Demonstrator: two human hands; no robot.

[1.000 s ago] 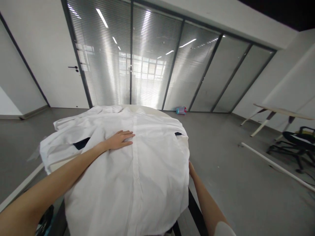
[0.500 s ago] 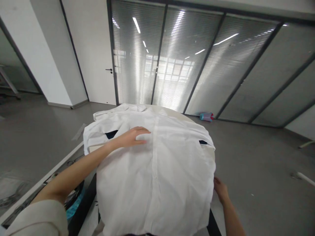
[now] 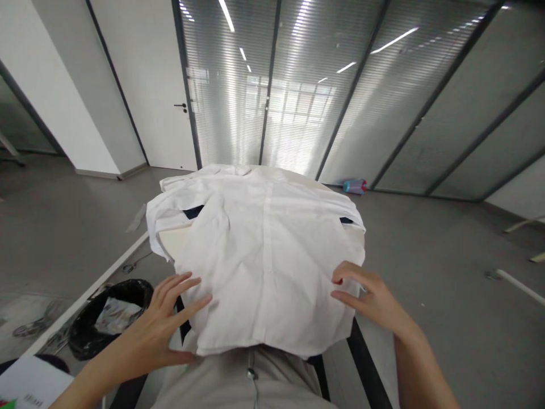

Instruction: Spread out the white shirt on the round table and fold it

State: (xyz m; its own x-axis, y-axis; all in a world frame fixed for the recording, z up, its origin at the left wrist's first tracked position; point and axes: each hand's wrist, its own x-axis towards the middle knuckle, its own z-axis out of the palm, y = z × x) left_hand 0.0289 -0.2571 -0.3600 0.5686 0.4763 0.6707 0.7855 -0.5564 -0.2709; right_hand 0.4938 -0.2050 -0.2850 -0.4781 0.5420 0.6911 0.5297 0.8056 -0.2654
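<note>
A white button-up shirt [image 3: 268, 250] lies spread over a small round table [image 3: 172, 241], its button strip running down the middle. My left hand [image 3: 164, 324] rests at the shirt's near left hem with fingers spread, the fingertips touching the cloth. My right hand [image 3: 368, 298] is at the near right edge, fingers curled against the fabric; whether it pinches the cloth I cannot tell. A dark item [image 3: 193, 212] peeks out under the left sleeve.
A black bin with a liner [image 3: 108, 318] stands on the floor at the left. A white strip [image 3: 85, 295] runs along the grey floor. A blue bottle-like object [image 3: 355, 186] lies by the glass wall [image 3: 298, 96]. A white door [image 3: 145, 91] is at the back left.
My left hand has pulled back from the shirt's chest to its near left hem. My right hand has risen from beside the table onto the near right edge.
</note>
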